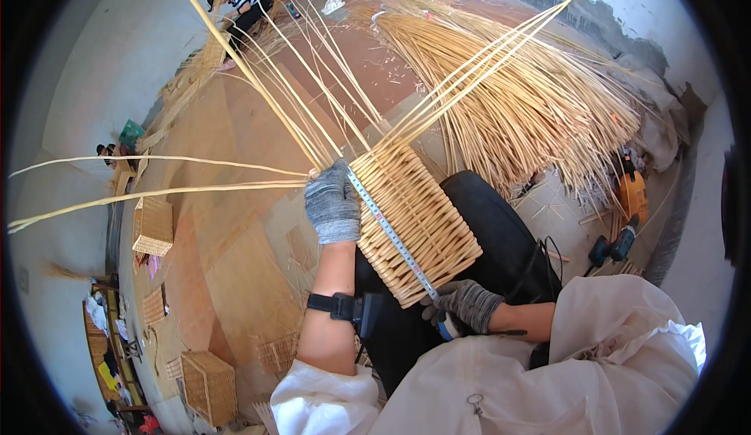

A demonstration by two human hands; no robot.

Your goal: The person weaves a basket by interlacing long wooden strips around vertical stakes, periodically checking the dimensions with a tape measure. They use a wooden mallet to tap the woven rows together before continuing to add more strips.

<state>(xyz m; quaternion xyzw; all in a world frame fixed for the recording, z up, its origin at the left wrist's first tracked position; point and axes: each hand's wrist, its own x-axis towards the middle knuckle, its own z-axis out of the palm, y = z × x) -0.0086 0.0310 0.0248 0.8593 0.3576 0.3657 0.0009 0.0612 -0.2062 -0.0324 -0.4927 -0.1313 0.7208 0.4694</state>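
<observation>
At centre, the left hand (332, 204) curls fingers on wickerwork (430, 208); lower, the right hand (467, 304) closes fingers round a tape measure (383, 221). Its strip slants.

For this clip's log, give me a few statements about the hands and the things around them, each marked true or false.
1. The left hand is at the upper end of the measuring tape. True.
2. Both hands are bare. False: both wear grey gloves.
3. The right hand holds the tape case. True.
4. The measuring tape lies on the floor. False: it stretches across the woven wicker piece.
5. A large pile of loose rods lies beyond the person's knees. True.
</observation>
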